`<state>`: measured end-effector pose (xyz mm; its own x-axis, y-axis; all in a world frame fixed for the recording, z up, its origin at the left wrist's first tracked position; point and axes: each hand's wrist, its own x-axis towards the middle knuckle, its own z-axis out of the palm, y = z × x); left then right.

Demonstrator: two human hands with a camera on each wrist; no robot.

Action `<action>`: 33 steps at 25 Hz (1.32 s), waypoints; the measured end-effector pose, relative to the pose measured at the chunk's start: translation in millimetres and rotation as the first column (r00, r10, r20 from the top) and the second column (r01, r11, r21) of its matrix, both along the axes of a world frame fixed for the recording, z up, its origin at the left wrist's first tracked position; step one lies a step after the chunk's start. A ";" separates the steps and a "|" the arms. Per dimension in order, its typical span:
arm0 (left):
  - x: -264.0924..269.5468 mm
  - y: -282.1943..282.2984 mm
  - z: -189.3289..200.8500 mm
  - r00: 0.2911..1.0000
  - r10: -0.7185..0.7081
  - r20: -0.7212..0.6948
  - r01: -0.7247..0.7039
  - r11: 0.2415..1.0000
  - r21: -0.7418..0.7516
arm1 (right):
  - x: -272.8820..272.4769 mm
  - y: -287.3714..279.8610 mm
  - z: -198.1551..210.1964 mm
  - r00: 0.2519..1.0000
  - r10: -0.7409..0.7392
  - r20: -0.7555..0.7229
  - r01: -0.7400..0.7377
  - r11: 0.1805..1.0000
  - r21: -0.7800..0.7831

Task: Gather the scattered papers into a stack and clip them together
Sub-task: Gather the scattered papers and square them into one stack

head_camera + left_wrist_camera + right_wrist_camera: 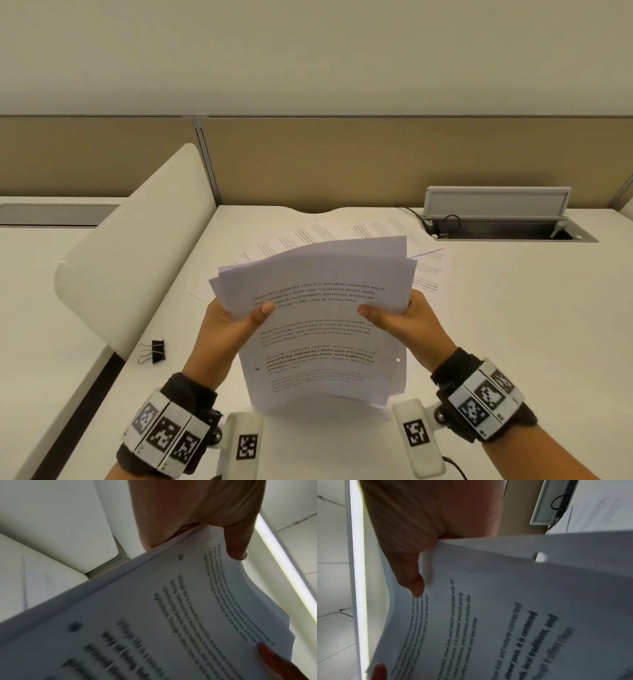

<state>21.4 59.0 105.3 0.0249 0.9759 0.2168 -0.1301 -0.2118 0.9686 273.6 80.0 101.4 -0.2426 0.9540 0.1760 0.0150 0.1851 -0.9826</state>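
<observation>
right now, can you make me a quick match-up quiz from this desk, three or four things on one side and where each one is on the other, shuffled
Things
1. binder clip
2. held stack of papers
3. loose sheets
4. cable box with raised lid

Places
A. lying flat on the desk beyond the hands
B. set into the desk at the far right
C. gripped at both sides by the left hand and right hand
D. on the desk left of the left hand

Pairs: 1-D, 2-C, 3-A, 4-B
</observation>
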 end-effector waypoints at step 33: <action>-18.0 11.8 -120.7 0.920 0.391 -0.043 -0.352 0.771 -0.531 | 85.2 86.5 -123.8 0.359 0.022 0.933 0.490 0.846 -0.209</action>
<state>3.4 70.8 -15.4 -0.3585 0.8710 -0.3359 -0.2141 0.2735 0.9377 358.8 166.5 -22.3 0.2407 0.8956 -0.3741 0.8766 -0.3661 -0.3124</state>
